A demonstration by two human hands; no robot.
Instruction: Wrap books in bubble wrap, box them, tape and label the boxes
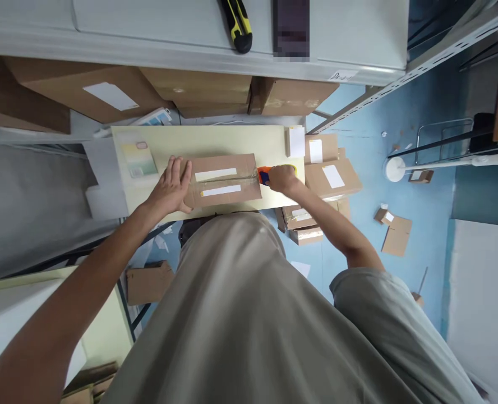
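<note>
A closed cardboard box lies on the pale yellow table. Clear tape runs along its middle seam, with a white label strip on either side. My left hand grips the box's left end, fingers over the top and thumb at the near edge. At the box's right end, my right hand is wrapped around an orange and blue tape dispenser, whose front touches the end of the seam. My palm and fingers cover most of the dispenser.
A white label stack sits at the table's right end, beside stacked cardboard boxes. Large cartons stand behind, under a grey shelf bearing a yellow-black box cutter. A printed sheet lies at left.
</note>
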